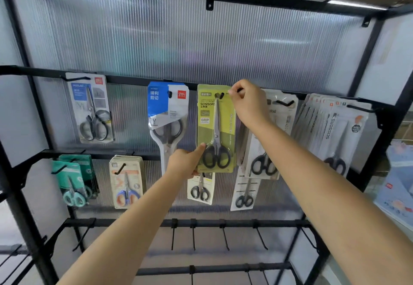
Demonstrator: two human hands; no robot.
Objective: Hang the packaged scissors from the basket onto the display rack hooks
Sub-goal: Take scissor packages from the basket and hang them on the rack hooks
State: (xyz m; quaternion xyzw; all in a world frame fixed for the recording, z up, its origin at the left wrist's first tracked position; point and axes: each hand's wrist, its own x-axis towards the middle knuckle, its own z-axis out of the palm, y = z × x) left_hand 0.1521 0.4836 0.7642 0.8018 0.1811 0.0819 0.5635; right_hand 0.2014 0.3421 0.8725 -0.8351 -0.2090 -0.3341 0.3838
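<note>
- Scissors pack (pixel 215 128): green card with clear blister, black-handled scissors inside, blades up, handles down. Long axis vertical, hanging flat against the rack (pixel 13 195).
- Location: top rail, middle, between the blue pack (pixel 167 108) on its left and a white stack (pixel 266 141) on its right.
- Hang hole sits at top centre of the card; hook tip (pixel 220 95) shows through it, so I judge the pack is on or nearly on the hook. How far back it has slid I cannot tell.
- Right hand (pixel 249 103): at the pack's top right corner, fingers curled in a pinch on the card edge just beside the hook. This hand is nearer the hole, so it steers the seating.
- Left hand (pixel 186 162): at the bottom left corner, thumb up the front face, fingers behind the card. Holds the lower end steady.
- Key relation: hook runs toward the camera, card face square to it. Next move, as I judge it, is a push straight back along the hook, then let go with both hands.
- Materials: card stiff, blister glossy and slippery; hooks thin black wire; rack frame black metal bars; back panel ribbed translucent plastic.
- Risk: top card may bend under a pinch if the hole snags.
- Lower rails carry bare hooks (pixel 193 237). Basket not in view.
</note>
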